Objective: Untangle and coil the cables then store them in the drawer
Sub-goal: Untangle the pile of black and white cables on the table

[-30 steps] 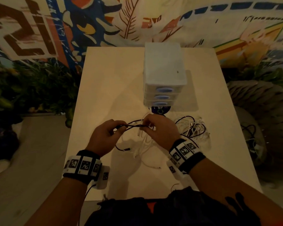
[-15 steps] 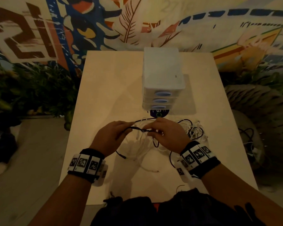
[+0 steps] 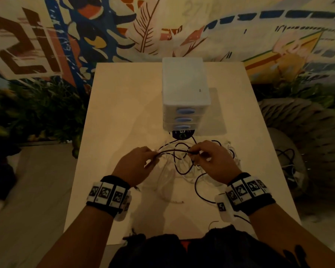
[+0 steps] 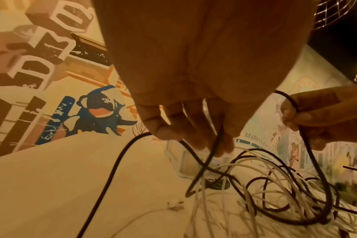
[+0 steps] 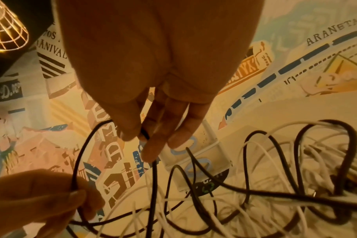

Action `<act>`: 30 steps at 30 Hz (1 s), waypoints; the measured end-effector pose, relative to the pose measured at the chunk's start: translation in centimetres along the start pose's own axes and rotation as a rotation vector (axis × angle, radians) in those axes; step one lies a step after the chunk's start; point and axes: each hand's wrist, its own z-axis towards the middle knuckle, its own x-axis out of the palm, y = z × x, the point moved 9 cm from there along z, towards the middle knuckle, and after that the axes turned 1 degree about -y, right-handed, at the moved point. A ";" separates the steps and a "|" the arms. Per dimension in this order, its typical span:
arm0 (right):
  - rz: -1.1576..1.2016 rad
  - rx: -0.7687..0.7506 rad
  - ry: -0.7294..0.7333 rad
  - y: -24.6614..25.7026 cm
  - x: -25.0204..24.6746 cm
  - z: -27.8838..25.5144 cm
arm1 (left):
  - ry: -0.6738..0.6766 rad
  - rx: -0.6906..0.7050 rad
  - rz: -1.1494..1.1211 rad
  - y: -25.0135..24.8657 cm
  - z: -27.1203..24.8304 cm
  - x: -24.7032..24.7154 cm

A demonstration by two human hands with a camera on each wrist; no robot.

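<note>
Cables: a messy pile of black and white wires lies on the near part of the table, right under both hands.
Black cable [image 3: 179,150]: one stretch is lifted off the pile and runs between the two hands (the rest of it loops down into the mess).
Left hand [image 3: 135,165]: fingers curled, pinching the black cable at its left end, held above the table.
Right hand [image 3: 211,161]: thumb and fingers pinch the same black cable at its right end; it is near the left hand but not touching it.
White cables [image 3: 168,176]: thin and tangled with the black loops, lying flat on the table below and to the right of the hands.
Table [image 3: 120,113]: pale top, bare on its left side.
Round dark disc [image 3: 182,134]: just past the pile, partly under the front of the drawer box.
Drawer box [image 3: 185,88]: white, with three drawers, each with a blue oval handle, all pushed in; it stands on the far half of the table.
Wall [image 3: 124,26]: a painted picture, farthest away.
</note>
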 end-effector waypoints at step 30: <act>0.018 0.078 -0.137 -0.4 -7.3 -0.5 | -0.179 -0.215 -0.166 4.0 0.2 -1.1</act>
